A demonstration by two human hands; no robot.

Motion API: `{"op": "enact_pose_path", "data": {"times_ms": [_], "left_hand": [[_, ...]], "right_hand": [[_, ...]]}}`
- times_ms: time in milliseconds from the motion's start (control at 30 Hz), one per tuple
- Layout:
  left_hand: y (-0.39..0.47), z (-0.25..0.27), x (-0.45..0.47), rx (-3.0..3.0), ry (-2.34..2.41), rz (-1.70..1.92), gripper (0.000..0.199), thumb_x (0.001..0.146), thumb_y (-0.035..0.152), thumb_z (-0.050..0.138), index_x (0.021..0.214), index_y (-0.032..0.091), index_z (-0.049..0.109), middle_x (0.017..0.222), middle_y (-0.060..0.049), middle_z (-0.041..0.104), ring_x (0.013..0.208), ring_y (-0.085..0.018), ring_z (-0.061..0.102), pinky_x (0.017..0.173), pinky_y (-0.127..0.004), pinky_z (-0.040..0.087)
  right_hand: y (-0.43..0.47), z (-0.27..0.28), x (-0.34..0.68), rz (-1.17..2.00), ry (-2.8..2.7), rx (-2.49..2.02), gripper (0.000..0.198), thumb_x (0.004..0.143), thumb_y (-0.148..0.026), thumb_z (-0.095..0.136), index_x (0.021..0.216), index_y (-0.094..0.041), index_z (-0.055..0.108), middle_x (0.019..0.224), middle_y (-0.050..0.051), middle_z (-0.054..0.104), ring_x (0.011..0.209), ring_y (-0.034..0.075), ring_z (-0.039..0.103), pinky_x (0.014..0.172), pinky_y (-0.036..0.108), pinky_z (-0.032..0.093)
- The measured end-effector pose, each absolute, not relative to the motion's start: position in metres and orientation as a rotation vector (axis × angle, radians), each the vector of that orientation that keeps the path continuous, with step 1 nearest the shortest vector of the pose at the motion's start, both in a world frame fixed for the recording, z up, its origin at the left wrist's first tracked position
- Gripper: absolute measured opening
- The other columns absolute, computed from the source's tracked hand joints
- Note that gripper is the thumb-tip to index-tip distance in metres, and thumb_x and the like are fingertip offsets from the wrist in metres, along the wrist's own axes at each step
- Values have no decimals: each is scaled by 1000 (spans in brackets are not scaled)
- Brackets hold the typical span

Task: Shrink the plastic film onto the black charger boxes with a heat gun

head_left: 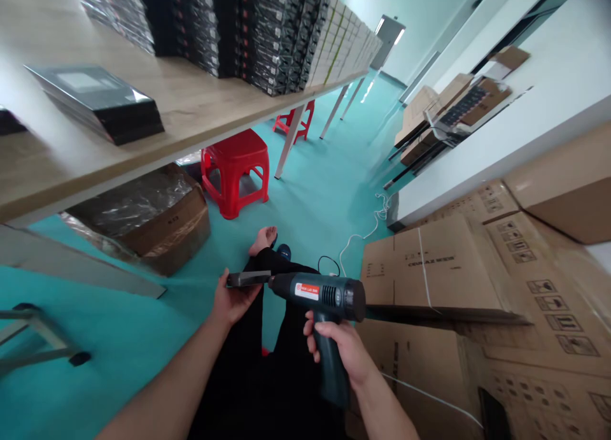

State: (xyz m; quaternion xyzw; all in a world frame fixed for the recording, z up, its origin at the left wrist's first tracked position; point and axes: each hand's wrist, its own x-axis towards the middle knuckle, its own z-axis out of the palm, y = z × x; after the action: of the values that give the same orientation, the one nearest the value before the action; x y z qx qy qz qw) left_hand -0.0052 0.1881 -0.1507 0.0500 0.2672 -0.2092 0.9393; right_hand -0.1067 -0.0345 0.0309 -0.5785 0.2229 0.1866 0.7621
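Heat gun (317, 293), just one, fills right hand (341, 344); left hand (233, 305), one box (247, 279).

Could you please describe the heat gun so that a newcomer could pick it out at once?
Start at the stacked cardboard cartons on the right, then move left to the right hand. The heat gun is the pistol-shaped tool it grips; a dark teal body with a red-and-white label sets it apart from the slim dark item in the left hand.
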Motion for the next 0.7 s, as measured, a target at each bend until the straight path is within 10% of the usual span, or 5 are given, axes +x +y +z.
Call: {"op": "enact_pose_path", "data": {"times_ms": [333, 700], "left_hand": [[188, -149, -4, 184, 567, -436, 31, 80, 32, 53, 103, 12, 59, 97, -15, 70, 89, -31, 66, 75, -45, 55], [184, -149, 3, 454, 766, -203, 34, 49, 10, 46, 79, 14, 60, 71, -7, 66, 64, -25, 64, 60, -40, 56]], "right_hand": [[-35, 36, -115, 503, 381, -1248, 28, 75, -21, 58, 100, -11, 63, 81, 9, 66, 57, 15, 59, 47, 25, 45], [-74, 35, -122, 407, 441, -1152, 28, 83, -21, 48, 104, -10, 61, 85, 10, 63, 60, 15, 57, 49, 24, 42]]}}
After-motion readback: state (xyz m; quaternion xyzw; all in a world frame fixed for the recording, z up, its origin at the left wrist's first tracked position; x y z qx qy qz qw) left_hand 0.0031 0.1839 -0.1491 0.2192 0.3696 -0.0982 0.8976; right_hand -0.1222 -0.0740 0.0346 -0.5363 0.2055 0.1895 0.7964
